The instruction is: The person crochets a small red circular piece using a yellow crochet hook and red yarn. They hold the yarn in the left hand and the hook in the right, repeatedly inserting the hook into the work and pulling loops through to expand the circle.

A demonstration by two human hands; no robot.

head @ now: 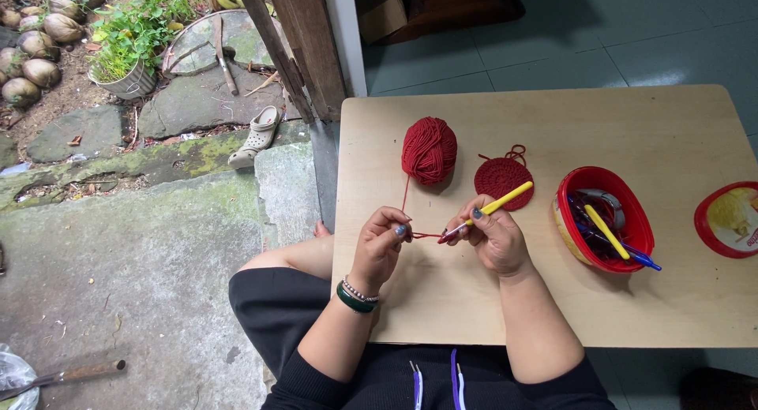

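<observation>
My right hand (496, 238) grips a yellow-handled crochet hook (497, 205), its metal tip pointing left at a strand of red yarn. My left hand (382, 240) pinches that same red strand (406, 197), which runs up to a red yarn ball (429, 149) on the wooden table (679, 142). The two hands are close together near the table's front left. A finished round red crocheted piece (499, 179) lies flat just behind my right hand.
A red oval tub (639, 220) with several hooks and pens stands to the right. Its red lid (728, 219) lies at the table's right edge. Left of the table are stone paving, a sandal (257, 136), a potted plant (134, 39) and coconuts.
</observation>
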